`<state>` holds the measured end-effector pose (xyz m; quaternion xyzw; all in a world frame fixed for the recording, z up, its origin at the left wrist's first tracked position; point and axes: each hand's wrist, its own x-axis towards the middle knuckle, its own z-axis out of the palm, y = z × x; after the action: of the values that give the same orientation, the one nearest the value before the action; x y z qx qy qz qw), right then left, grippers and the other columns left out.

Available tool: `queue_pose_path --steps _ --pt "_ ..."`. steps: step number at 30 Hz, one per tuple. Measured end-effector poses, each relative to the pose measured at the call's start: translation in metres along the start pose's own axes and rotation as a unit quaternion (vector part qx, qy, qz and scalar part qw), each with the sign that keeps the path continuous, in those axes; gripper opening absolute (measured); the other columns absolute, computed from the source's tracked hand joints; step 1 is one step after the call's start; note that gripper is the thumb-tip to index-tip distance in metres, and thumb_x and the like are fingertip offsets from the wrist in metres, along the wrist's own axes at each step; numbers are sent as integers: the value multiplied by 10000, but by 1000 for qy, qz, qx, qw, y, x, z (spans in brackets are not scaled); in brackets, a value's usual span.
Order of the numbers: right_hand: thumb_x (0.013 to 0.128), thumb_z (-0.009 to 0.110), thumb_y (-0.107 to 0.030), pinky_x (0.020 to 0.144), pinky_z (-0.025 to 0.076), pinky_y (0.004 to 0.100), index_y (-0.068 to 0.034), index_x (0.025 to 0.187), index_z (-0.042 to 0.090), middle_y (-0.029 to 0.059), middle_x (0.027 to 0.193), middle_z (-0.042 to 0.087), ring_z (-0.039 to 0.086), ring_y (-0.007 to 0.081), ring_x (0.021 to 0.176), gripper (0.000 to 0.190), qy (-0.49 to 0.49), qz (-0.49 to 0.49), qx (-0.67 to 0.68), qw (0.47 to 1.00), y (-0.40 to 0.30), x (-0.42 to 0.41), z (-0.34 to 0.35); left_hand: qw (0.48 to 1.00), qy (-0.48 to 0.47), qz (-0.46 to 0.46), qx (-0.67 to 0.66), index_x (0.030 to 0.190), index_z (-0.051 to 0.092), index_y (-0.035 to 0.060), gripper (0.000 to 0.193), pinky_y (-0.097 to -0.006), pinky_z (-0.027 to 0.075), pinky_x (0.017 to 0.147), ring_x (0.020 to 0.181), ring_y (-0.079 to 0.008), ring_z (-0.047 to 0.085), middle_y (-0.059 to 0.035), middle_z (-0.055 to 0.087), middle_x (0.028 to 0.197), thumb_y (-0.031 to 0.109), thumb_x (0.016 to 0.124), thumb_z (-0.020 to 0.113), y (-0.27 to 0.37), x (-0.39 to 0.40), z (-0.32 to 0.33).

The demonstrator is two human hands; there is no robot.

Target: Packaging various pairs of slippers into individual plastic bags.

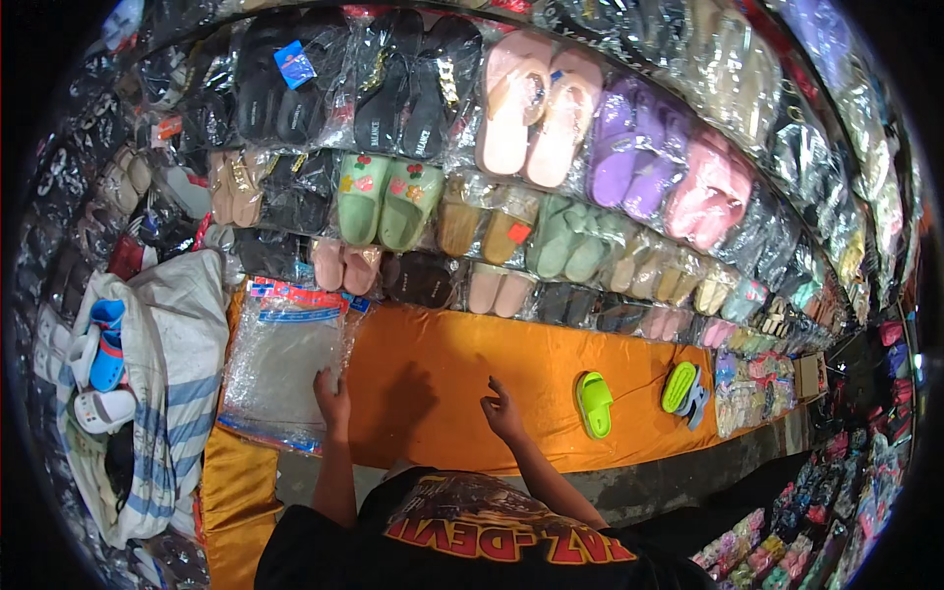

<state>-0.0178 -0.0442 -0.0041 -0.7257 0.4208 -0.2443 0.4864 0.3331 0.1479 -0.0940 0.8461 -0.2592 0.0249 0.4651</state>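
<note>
My left hand lies at the right edge of a stack of clear plastic bags with red and blue header strips; its fingers touch the edge, and whether they grip it I cannot tell. Over the orange satin cloth my right hand is raised, fingers apart, holding nothing. To its right a lime green slide sandal lies alone on the cloth. Farther right a second lime green sandal, its sole showing, lies against a grey-blue sandal.
Rows of plastic-wrapped sandals, among them green slides, line the far side. A white woven sack with blue stripes stands at the left, holding blue clogs and a white clog. A cardboard box sits beyond wrapped goods at the right.
</note>
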Motion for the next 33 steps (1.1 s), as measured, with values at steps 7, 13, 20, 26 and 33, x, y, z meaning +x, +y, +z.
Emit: queue_pose_path --steps 7,13,20,26,33 --pt "966 610 -69 903 539 330 -29 1516 391 171 1426 548 670 212 1028 593 47 34 -18 998 -1 -98 -5 993 -13 -112 -21 1187 628 -7 317 -464 437 1032 1182 -389 553 -218 605 1236 125 904 680 -38 -82 -63" --pt "971 609 -72 794 522 287 -31 1502 420 156 1416 573 666 147 923 565 88 49 32 994 18 -177 3 997 5 -38 -59 1164 639 13 261 -446 439 1027 1180 -367 556 -199 616 1218 131 932 641 -5 -67 -87" --pt "966 605 -57 810 526 281 -28 1485 445 167 1385 600 669 155 917 544 92 47 18 995 6 -198 14 995 -2 -15 -97 1127 651 36 216 -446 438 1036 1196 -371 559 -182 626 1207 137 939 624 19 -66 -110" --pt "953 603 -32 830 537 296 -13 1448 483 144 1271 636 672 188 947 509 98 6 -24 995 3 -160 39 984 10 -19 -175 1131 654 33 192 -439 446 1037 1238 -361 561 -188 621 1248 89 956 594 -4 -32 -123" --pt "955 597 -36 845 547 319 -14 1444 486 167 1298 628 684 217 970 502 46 31 3 998 -61 -60 149 980 -4 -45 -193 1182 650 47 212 -416 473 1004 1261 -335 560 -177 604 1316 117 990 590 -58 63 -181"
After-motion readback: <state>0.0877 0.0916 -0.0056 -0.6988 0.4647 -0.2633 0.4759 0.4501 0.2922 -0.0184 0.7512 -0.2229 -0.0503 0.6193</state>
